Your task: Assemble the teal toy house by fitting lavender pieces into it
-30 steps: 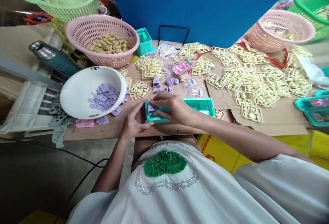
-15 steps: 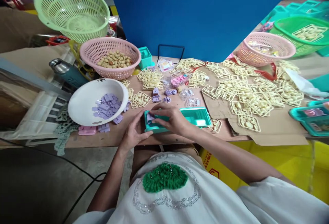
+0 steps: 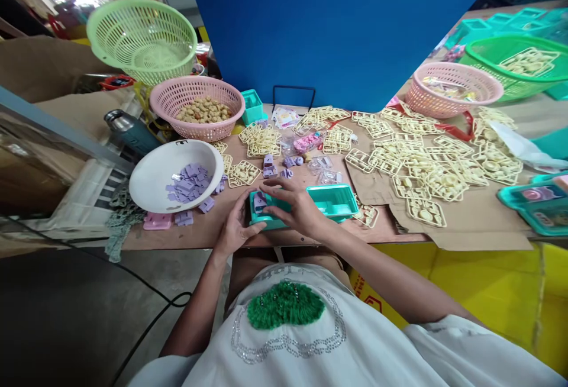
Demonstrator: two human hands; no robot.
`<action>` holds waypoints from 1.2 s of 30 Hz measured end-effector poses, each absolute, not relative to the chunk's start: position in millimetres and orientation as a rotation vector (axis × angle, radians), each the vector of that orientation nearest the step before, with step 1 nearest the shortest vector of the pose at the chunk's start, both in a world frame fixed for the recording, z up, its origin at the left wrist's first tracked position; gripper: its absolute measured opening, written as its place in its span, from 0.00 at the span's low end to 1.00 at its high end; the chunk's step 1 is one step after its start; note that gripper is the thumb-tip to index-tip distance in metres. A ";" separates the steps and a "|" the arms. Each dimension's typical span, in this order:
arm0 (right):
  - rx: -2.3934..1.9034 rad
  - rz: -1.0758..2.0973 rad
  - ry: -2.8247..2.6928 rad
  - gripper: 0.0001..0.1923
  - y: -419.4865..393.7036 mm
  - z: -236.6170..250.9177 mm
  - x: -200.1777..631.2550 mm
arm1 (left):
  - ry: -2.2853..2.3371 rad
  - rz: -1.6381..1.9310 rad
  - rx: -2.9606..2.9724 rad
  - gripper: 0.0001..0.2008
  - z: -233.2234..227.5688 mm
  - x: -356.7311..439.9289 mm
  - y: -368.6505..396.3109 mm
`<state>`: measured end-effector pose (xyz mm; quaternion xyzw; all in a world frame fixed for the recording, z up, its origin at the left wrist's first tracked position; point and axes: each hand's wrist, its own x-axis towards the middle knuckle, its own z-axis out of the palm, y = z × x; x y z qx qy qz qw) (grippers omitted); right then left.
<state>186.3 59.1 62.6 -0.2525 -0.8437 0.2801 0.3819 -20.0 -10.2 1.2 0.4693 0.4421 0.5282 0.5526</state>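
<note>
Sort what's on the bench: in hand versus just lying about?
In hand: left hand, right hand, teal tray, purple piece in it.

Lying about: white bowl of purple parts, pink basket, cream sprues, flask.

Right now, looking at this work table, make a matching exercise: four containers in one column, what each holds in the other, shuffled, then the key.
Containers:
1. white bowl
2. near pink basket
3. light green basket
4. teal tray

Contents:
A. nothing visible
B. tan pieces
C. purple pieces
D. one purple piece, under both hands

Pairs: 1-C, 2-B, 3-A, 4-D
</note>
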 end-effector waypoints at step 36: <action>-0.773 0.796 -2.042 0.14 43.7 59.5 173.9 | 1.342 1.469 0.822 0.15 26.4 27.0 -9.8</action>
